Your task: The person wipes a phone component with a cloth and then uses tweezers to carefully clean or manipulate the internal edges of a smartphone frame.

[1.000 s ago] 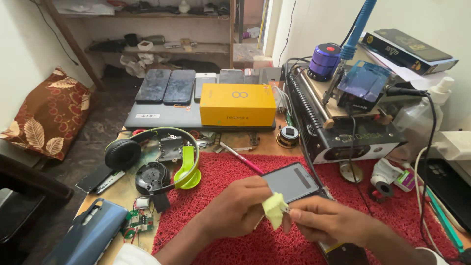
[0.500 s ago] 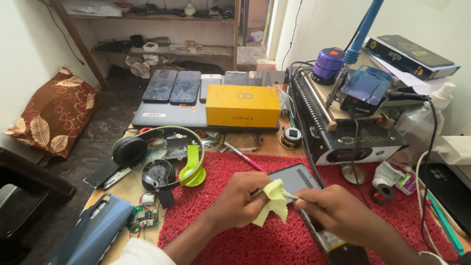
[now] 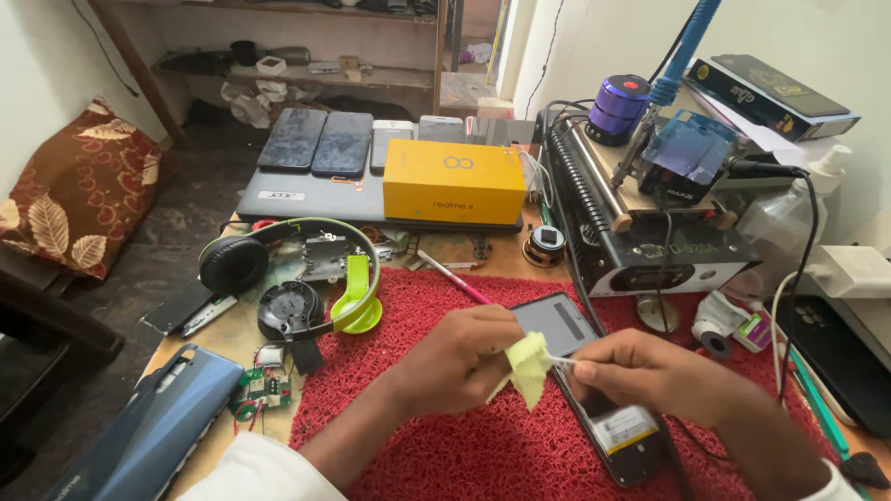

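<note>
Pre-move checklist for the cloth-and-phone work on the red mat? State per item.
1. Left hand grips the yellow cloth: ok.
2. Right hand pinches a thin pale tip at the cloth: ok; what the tip is, cannot tell.
3. Opened phone lies flat on the red mat: ok.
4. Phone is held down: cannot tell; the hands cover its middle.
5. Space around the hands: not ok; pink-handled tool, green-and-black headphones and black heating machine crowd close.
6. Cables clear of phone: not ok; a black cable runs down beside it.
</note>
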